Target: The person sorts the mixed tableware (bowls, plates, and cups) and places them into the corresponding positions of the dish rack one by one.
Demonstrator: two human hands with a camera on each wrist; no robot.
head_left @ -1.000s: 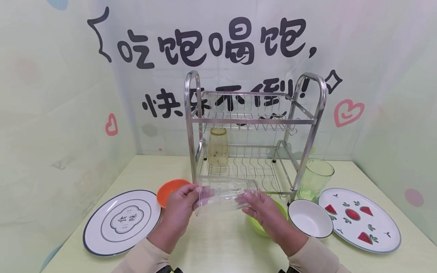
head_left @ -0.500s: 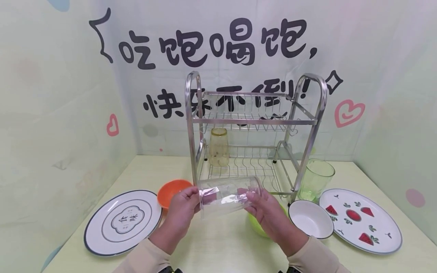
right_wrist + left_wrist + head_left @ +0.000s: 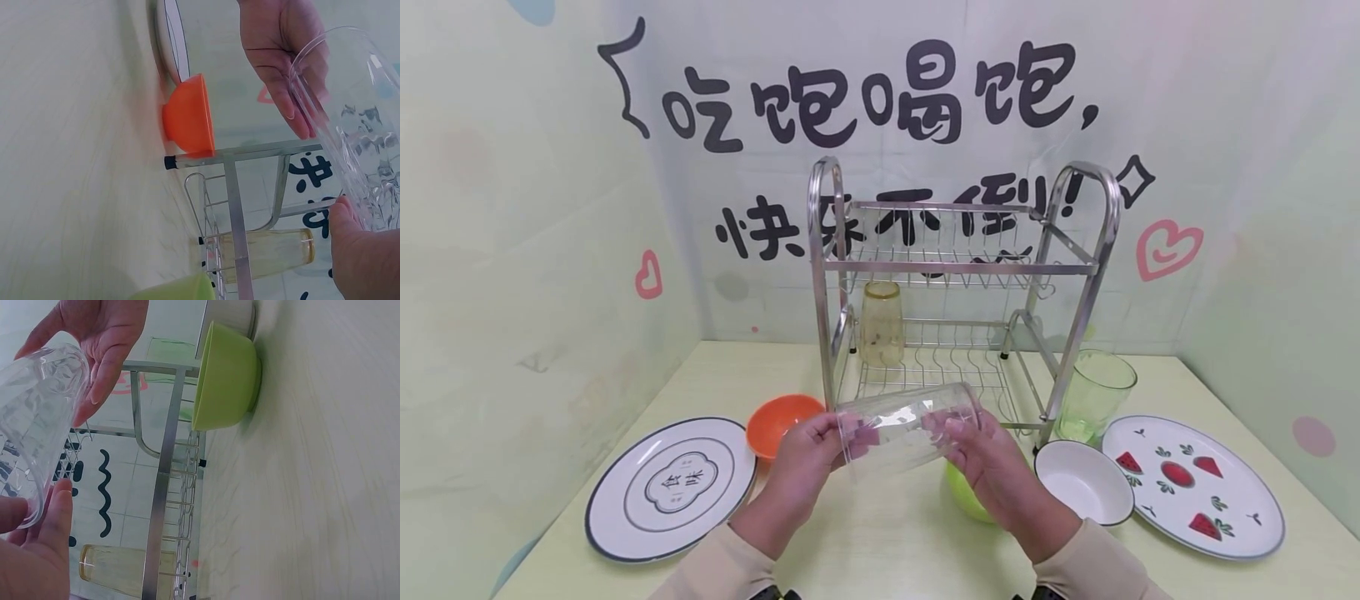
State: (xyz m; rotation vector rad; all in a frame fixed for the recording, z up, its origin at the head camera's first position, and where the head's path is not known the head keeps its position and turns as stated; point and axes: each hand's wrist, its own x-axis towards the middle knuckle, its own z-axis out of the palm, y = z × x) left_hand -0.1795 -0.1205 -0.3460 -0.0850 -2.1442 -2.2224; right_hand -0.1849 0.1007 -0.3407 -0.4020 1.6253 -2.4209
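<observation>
Gripped near its open end by the left hand (image 3: 797,471) and near its thick base by the right hand (image 3: 1000,475), a clear glass (image 3: 898,429) is held sideways in the air in front of the dish rack (image 3: 962,267), its base end raised slightly; both hands are closed on it. Behind the rack, a pale backdrop (image 3: 1150,83) is seen, printed with large dark lettering (image 3: 808,108). By a light table (image 3: 895,550) the rack is supported, its two wire tiers carried in a silvery metal frame. To the rack's right, a watermelon-printed plate (image 3: 1195,504) is laid; to its left, a lettered plate (image 3: 617,492) is laid flat. Just in front of the rack's right end, a white bowl (image 3: 1086,483) is set, and a green bowl (image 3: 228,381) is placed beside it, partly hidden in the head view by the right hand. Near the rack's left front leg, an orange bowl (image 3: 775,421) is stood upright. Just beside the rack's right side, a green glass (image 3: 1093,400) is stood. On the rack's lower tier, at the left, an amber glass (image 3: 882,329) is placed with its narrower end up.
</observation>
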